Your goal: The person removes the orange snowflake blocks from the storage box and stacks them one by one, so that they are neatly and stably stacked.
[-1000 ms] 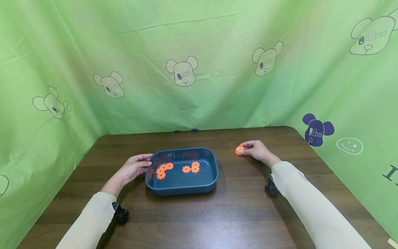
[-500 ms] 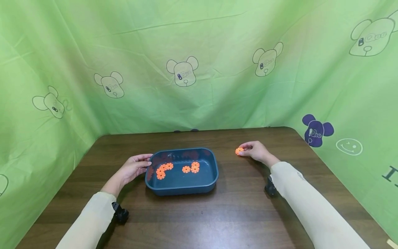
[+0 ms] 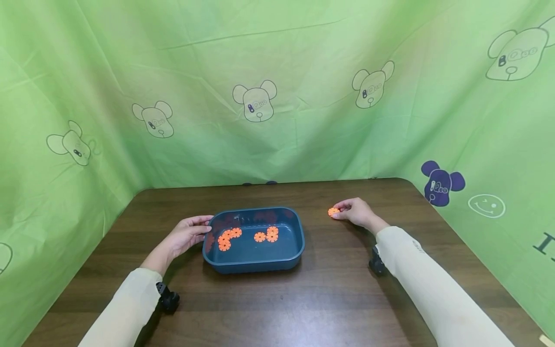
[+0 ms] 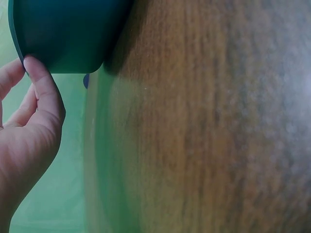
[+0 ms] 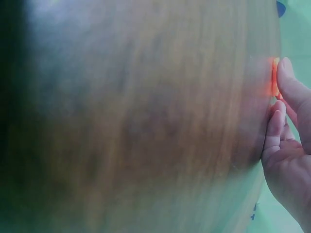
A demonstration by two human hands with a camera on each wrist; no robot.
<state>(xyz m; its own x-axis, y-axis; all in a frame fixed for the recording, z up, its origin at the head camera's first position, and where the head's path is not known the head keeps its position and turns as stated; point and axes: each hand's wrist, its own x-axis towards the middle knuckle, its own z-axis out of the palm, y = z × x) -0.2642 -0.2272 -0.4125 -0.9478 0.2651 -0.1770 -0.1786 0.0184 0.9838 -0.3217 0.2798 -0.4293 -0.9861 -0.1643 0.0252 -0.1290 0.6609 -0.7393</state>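
A dark blue rectangular basin (image 3: pixel 260 264) stands on the table left of centre. Inside it lie several small orange flower-shaped plastic pieces, one cluster (image 3: pixel 224 239) at the left and another group (image 3: pixel 271 234) right of the middle. My left hand (image 3: pixel 187 235) pinches the basin's left rim between thumb and fingers; the left wrist view shows the thumb tip against the basin wall (image 4: pixel 68 39). Away to the right of the basin, my right hand (image 3: pixel 356 212) pinches a single orange flower-shaped piece (image 3: pixel 333 212). In the right wrist view that piece (image 5: pixel 275 77) is close to the tabletop, seen edge-on.
A brown wooden table (image 3: pixel 277 308) carries everything. Its far edge meets a green curtain (image 3: pixel 303 144) printed with bear heads, which also hangs along both sides. A small pale object (image 3: pixel 546 340) shows at the lower right corner.
The orange piece in my right hand has tipped flatter and sunk slightly toward the table. My left hand and the basin have stayed in place.
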